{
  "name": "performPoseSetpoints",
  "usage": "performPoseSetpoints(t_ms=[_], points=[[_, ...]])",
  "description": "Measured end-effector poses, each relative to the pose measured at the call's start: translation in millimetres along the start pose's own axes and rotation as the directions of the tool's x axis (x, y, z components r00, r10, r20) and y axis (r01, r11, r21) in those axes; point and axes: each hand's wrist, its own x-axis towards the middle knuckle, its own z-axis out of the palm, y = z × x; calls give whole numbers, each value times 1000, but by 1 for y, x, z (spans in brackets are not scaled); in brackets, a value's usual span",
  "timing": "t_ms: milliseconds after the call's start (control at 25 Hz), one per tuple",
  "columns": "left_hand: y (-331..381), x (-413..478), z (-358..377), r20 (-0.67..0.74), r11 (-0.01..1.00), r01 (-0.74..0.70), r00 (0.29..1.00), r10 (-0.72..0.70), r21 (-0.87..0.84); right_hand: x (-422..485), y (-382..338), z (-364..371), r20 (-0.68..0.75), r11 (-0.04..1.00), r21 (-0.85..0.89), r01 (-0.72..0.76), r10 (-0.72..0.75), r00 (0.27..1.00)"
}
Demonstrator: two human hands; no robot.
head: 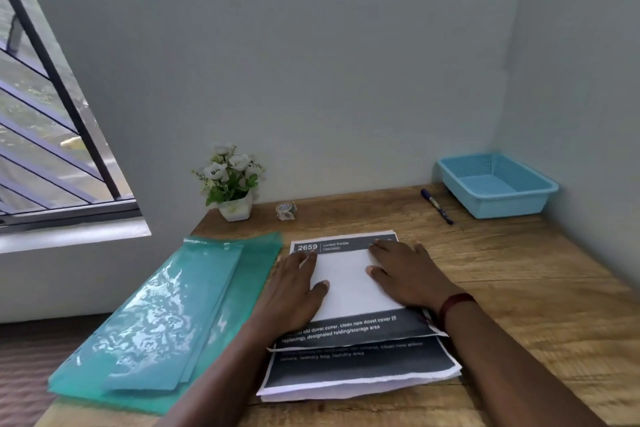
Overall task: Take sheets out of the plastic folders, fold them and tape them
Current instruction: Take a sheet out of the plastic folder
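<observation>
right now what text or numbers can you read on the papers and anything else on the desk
"2659" on the dark header of the top sheet
"LIVING ROOM" beside it on the same header; the small tag under it is too small to read
"...old duvet cover, clean new duvet cover" and "designated folding/storage area" on the sheet's lower dark band
Text on the sheet below: mostly blurred
Pen, tape roll: nothing readable

The top sheet (346,246) of the paper stack carries a dark header with "2659" and "LIVING ROOM". Its lower dark band reads partly "old duvet cover, clean new duvet cover" and "designated folding/storage area". The sheet below (360,362) shows blurred words, perhaps "laundry bag, laundry area".
</observation>
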Motion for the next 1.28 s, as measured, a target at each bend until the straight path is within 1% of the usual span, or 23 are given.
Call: performPoseSetpoints(t_ms=[80,160,240,280,360,440,480,560,600,680,760,840,1000,1080,1160,1280], points=[[0,-2,-1,-4,1000,16,1000,-16,-26,0,1,0,-31,1000,26,-2,2,1000],[2,-5,-2,-29,999,10,1000,-12,-53,1,4,-1,-77,996,89,18,-11,997],[3,-7,-5,-103,998,-31,994,25,-56,2,4,-5,-151,986,161,38,-14,988],[2,-6,-7,-165,997,-61,985,53,-40,3,4,-8,-195,983,180,47,-11,981],[-5,-1,-12,-332,992,-126,936,114,-15,9,3,-12,-295,971,225,79,-9,955],[-13,3,-17,-488,981,-180,864,124,-69,12,-1,-17,-408,934,328,142,4,913],[-17,5,-19,-542,973,-203,833,113,-110,13,-2,-19,-450,910,377,174,15,893],[-22,6,-22,-601,951,-270,789,129,-150,12,-7,-23,-507,875,425,230,21,861],[-23,7,-25,-617,940,-307,772,155,-147,11,-9,-25,-528,869,429,248,19,849],[-22,6,-31,-623,913,-368,760,185,-178,6,-12,-30,-553,857,439,270,21,833],[-21,7,-38,-626,879,-400,763,162,-260,2,-13,-33,-554,839,472,270,44,832],[-20,6,-43,-610,859,-416,775,163,-298,1,-14,-33,-536,820,513,253,75,841],[-23,4,-47,-558,861,-426,801,216,-278,-1,-10,-34,-459,775,595,212,111,881],[-23,2,-47,-529,857,-423,819,222,-294,-3,-8,-34,-438,762,609,220,91,894],[-20,-1,-47,-514,856,-411,831,211,-313,-5,-5,-35,-425,776,584,240,41,904],[-20,-2,-46,-527,850,-418,825,206,-322,-7,-4,-36,-398,776,577,256,-7,918]])
